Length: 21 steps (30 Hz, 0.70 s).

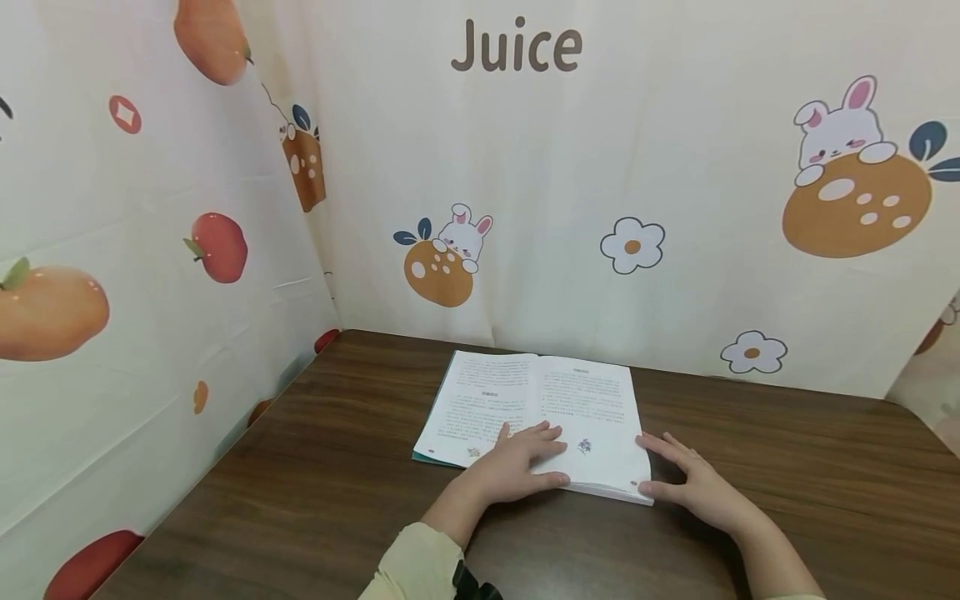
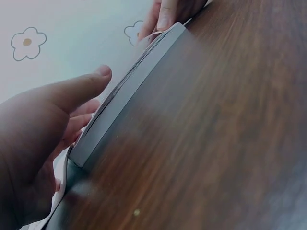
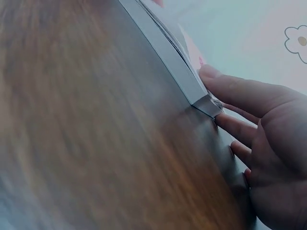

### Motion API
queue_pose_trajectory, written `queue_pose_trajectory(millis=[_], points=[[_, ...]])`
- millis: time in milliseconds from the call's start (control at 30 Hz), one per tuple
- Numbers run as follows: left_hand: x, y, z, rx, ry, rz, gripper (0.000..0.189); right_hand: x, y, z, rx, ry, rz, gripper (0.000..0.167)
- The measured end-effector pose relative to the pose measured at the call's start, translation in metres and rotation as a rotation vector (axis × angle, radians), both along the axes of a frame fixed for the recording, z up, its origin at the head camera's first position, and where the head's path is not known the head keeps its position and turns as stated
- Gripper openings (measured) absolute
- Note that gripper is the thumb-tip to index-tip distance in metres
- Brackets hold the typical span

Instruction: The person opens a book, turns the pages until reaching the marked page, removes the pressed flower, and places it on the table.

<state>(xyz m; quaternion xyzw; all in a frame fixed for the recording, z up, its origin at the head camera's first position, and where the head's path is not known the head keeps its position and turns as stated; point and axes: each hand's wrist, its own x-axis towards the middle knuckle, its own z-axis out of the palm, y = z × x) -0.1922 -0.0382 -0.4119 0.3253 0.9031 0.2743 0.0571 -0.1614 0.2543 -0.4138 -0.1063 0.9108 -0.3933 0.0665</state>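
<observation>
An open book (image 1: 495,392) with printed pages and a teal cover edge lies on the table. My left hand (image 1: 517,467) rests over the lower middle of the spread, near the spine, fingers extended to the right. In the left wrist view its thumb (image 2: 88,88) sticks out above the page block. At the right page's lower corner is my right hand (image 1: 697,487), its fingers loosely extended along the book's side edge. The right wrist view shows the thumb (image 3: 230,81) touching the corner of the top pages, with other fingers beside the thick page edge.
The brown wood-grain table (image 1: 300,467) carries the book. Behind it hangs a pale curtain (image 1: 555,167) printed with rabbits, flowers and the word Juice. Another fruit-printed curtain (image 1: 150,192) runs along the left side. A black strap (image 1: 472,583) sits at the left sleeve.
</observation>
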Motion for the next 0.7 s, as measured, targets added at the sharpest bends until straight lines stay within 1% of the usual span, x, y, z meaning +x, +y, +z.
queue_pose_trajectory(millis=[100,200,333,400,467,533,633,700], points=[[-0.0007,0.002,-0.0015,-0.013,0.006,0.02,0.062,-0.0001,-0.0013,-0.0011,0.028,0.005,-0.013,0.067],[-0.0009,0.0036,-0.0022,-0.016,0.006,0.036,0.064,-0.0001,-0.0023,-0.0025,0.042,0.032,-0.022,0.067],[-0.0015,0.0038,-0.0033,-0.01,0.0,0.049,0.062,-0.0013,-0.0035,-0.0038,0.025,0.073,-0.027,0.067],[-0.0016,0.0037,-0.0041,0.008,-0.005,0.057,0.058,-0.002,-0.004,-0.0041,-0.002,0.08,-0.026,0.068],[-0.0014,0.0037,-0.0047,0.051,-0.015,0.076,0.053,-0.0026,-0.0044,-0.0038,-0.032,0.074,-0.023,0.07],[-0.0014,0.0039,-0.0058,0.108,-0.023,0.099,0.046,-0.0027,-0.005,-0.0022,-0.06,0.04,-0.025,0.072],[-0.0012,0.0049,-0.0059,0.208,-0.041,0.143,0.035,-0.0023,-0.0062,0.002,-0.096,-0.031,-0.038,0.071],[-0.0007,0.0055,-0.0051,0.249,-0.047,0.171,0.03,-0.0026,-0.0069,0.0047,-0.108,-0.067,-0.051,0.069]])
